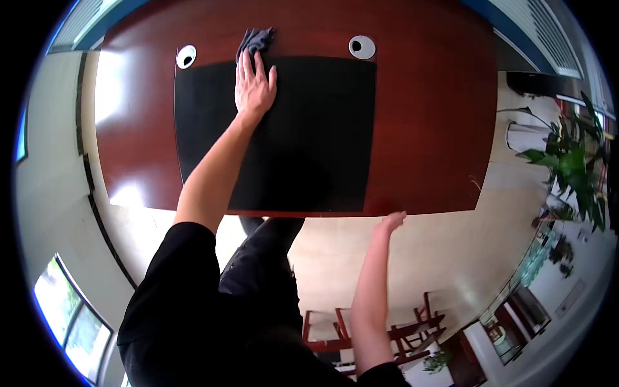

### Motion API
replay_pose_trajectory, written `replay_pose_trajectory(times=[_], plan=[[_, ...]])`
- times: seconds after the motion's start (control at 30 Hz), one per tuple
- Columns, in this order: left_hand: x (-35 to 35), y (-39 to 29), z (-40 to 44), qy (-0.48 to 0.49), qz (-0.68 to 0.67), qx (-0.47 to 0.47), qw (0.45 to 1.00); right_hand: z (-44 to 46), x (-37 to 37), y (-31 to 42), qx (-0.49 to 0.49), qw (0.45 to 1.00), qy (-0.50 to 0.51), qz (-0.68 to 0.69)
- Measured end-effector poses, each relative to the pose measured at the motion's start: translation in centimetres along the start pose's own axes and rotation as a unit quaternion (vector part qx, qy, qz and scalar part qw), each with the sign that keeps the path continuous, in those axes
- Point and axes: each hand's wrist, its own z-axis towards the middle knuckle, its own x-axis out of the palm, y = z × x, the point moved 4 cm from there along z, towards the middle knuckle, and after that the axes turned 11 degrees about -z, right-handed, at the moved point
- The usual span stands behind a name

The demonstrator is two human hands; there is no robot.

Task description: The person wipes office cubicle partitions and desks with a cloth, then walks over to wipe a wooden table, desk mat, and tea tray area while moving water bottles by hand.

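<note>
My left hand (255, 90) lies flat, palm down and fingers stretched out, near the far edge of a black desk mat (309, 135). A crumpled dark grey cloth (256, 40) is under and just beyond its fingertips, on the reddish-brown wooden desk (432, 116). The thumb points away to the right, apart from the fingers. At the desk's front edge, right of the mat, is my right hand (391, 222). It is small in view and seen edge-on; its fingers are mostly hidden, and I see nothing held in it.
Two white round cable-hole covers (186, 57) with dark openings sit at the mat's far corners. Behind me stand dark red wooden chairs (400, 335). A leafy plant (570, 161) is to the right, and a window (71, 316) is at lower left.
</note>
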Motion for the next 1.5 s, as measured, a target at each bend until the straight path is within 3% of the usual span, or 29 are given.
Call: replay_pose_trajectory(times=[0.1,0.27,0.33,0.4,0.47,0.6,0.7,0.77,0.8,0.93,1.0,1.1,1.17,1.2,1.33,1.37,1.4,1.5], plan=[[1.4,-0.8,1.4,0.005,0.023,-0.011,1.000,-1.9,2.6,7.2,0.261,0.955,-0.137,-0.019],[2.4,-2.8,1.6,-0.045,0.042,-0.026,0.998,-2.3,4.5,8.0,0.246,0.947,-0.205,-0.010],[4.5,-6.9,1.5,0.043,0.156,0.068,0.984,-2.7,4.5,8.6,0.278,0.928,-0.249,-0.023],[5.7,-12.8,0.6,0.043,0.055,0.113,0.991,-1.8,4.8,8.2,0.267,0.923,-0.264,-0.081],[6.3,-18.9,-0.4,0.035,-0.067,0.100,0.992,1.3,5.0,5.9,0.256,0.912,-0.302,-0.105],[8.5,-25.3,-4.5,0.075,-0.219,0.122,0.965,-2.3,4.8,8.3,0.251,0.924,-0.285,-0.047],[7.7,-23.7,-7.2,0.112,-0.207,0.211,0.949,0.5,6.3,5.5,0.263,0.905,-0.334,0.007],[5.8,-19.2,-7.7,0.092,-0.232,0.202,0.947,2.6,6.6,4.2,0.260,0.914,-0.310,0.014],[4.8,-16.3,-8.0,0.080,-0.174,0.184,0.964,3.7,6.4,3.7,0.255,0.920,-0.298,0.014],[-0.8,-1.0,-10.8,-0.047,0.050,0.029,0.997,5.9,7.7,3.2,0.241,0.933,-0.264,-0.025],[-3.8,4.9,-14.9,-0.090,0.040,-0.085,0.992,6.7,7.5,2.3,0.234,0.930,-0.273,-0.072],[-4.0,7.4,-19.6,-0.125,0.092,-0.192,0.969,0.6,5.1,6.3,0.254,0.916,-0.302,-0.069],[-2.5,4.8,-20.0,-0.155,0.112,-0.199,0.961,-0.7,4.3,7.0,0.260,0.904,-0.332,-0.068],[-1.8,1.4,-19.3,-0.023,0.261,-0.087,0.961,-0.8,4.1,7.1,0.261,0.898,-0.347,-0.070],[2.1,-14.2,-16.5,0.020,0.118,-0.003,0.993,0.3,4.4,6.1,0.254,0.881,-0.391,-0.081],[3.0,-17.8,-16.6,0.098,0.089,0.029,0.991,1.7,4.9,5.3,0.249,0.877,-0.402,-0.081],[4.2,-20.0,-17.5,0.059,-0.048,0.058,0.995,3.8,5.8,3.9,0.242,0.875,-0.411,-0.079],[5.2,-25.6,-19.8,0.119,-0.208,0.114,0.964,10.3,7.9,-0.1,0.227,0.860,-0.451,-0.072]])
